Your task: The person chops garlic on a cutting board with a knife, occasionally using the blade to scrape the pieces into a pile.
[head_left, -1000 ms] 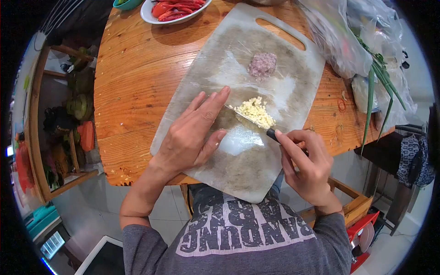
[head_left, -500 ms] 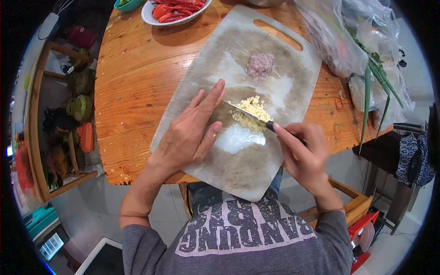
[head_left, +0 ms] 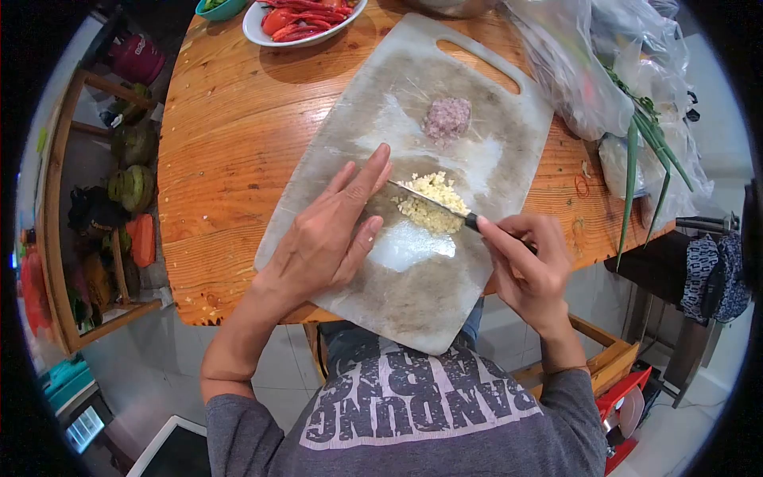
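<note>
A worn white cutting board [head_left: 413, 314] lies at a slant on the wooden table. My right hand [head_left: 531, 269] grips the black handle of a knife [head_left: 429, 199], its blade lying across a pile of finely chopped, pale yellow garlic [head_left: 433, 216]. Near the blade's tip, my left hand [head_left: 326, 226] has its fingers stretched out and the thumb spread, fingertips right at the tip. Farther up the board sits a small mound of minced pinkish-purple shallot [head_left: 447, 119]. Below the garlic, a wet patch shines on the board.
At the back stands a white bowl [head_left: 258, 37] of red chilies and tomatoes beside a teal bowl [head_left: 230, 11] with something green. Plastic bags [head_left: 572, 79] and green onions [head_left: 652, 131] lie at the right, leaves hanging over the edge. A wooden shelf [head_left: 60, 199] with vegetables is left.
The knife and both hands stay nearly in place, the blade still over the garlic. The whole view has shifted slightly.
</note>
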{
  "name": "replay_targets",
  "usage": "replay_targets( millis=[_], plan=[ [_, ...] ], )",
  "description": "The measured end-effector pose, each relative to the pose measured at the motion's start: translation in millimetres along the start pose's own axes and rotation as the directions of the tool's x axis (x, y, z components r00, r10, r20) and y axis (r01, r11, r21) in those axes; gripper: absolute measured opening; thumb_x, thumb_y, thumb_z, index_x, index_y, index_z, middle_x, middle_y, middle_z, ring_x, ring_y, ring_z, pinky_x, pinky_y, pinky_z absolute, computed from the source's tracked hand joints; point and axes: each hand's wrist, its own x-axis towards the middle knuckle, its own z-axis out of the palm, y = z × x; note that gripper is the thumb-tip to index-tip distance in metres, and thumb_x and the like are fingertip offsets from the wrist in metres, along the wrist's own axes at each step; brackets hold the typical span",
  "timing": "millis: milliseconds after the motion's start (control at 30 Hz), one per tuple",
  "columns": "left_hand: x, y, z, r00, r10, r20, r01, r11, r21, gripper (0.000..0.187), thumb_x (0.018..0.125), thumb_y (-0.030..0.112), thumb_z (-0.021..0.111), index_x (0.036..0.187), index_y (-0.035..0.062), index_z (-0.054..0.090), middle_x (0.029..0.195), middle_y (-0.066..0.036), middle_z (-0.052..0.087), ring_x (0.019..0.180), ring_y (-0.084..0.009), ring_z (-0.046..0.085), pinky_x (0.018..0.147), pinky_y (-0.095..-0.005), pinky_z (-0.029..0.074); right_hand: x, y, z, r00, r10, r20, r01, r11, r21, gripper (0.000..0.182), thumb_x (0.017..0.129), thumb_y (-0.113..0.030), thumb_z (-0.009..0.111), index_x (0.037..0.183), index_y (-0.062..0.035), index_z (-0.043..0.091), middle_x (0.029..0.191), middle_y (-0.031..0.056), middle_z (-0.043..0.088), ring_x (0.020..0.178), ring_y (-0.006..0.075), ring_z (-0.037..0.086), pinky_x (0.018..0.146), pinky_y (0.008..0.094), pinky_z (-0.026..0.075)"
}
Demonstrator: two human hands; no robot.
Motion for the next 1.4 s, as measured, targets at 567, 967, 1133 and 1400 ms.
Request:
replay_targets(
  millis=[567,967,1133,1400],
  plan=[
    [2.3,2.5,-1.6,0.999,-0.033,0.005,0.033,0.999,-0.015,0.066,0.096,0.002,0.054,0.155,-0.0018,0.027,0.144,-0.018,0.057,0.138,-0.0376,0.049,0.115,-0.0429,0.038,0.2,15.1,11.7,1.000,0.008,0.024,-0.010,0.995,0.095,0.041,0.068,0.002,0.078,0.107,-0.0120,0.078,0.089,0.0044,0.065,0.072,0.0189,0.055,0.056,0.0302,0.045],
    [2.3,-3.1,-4.0,1.000,-0.010,0.007,0.010,0.999,-0.036,0.067,0.097,0.002,0.051,0.158,-0.0007,0.022,0.138,-0.020,0.061,0.133,-0.0366,0.055,0.112,-0.0415,0.042,-16.7,-20.6,3.4,0.993,0.032,0.113,-0.033,0.999,0.002,0.050,0.066,0.002,0.077,0.114,-0.0111,0.076,0.090,0.0045,0.062,0.077,0.0213,0.056,0.062,0.0311,0.046],
    [1.0,0.3,-3.6,1.000,-0.020,0.019,0.021,0.999,-0.047,0.067,0.097,0.001,0.051,0.157,-0.0005,0.022,0.138,-0.020,0.062,0.134,-0.0363,0.055,0.111,-0.0410,0.042,-19.0,-17.4,1.5,1.000,0.001,0.021,-0.001,1.000,0.016,0.048,0.067,0.002,0.078,0.114,-0.0111,0.077,0.085,0.0032,0.061,0.075,0.0211,0.052,0.061,0.0326,0.043],
    [3.3,-1.6,-2.8,1.000,-0.012,-0.002,0.012,1.000,-0.013,0.067,0.096,-0.001,0.051,0.157,-0.0006,0.024,0.138,-0.020,0.061,0.133,-0.0362,0.055,0.112,-0.0416,0.041,-6.6,-6.9,-1.0,0.999,-0.026,0.021,0.026,0.999,-0.028,0.043,0.069,-0.002,0.078,0.111,-0.0123,0.078,0.082,0.0027,0.061,0.074,0.0203,0.053,0.059,0.0305,0.043]
  ],
)
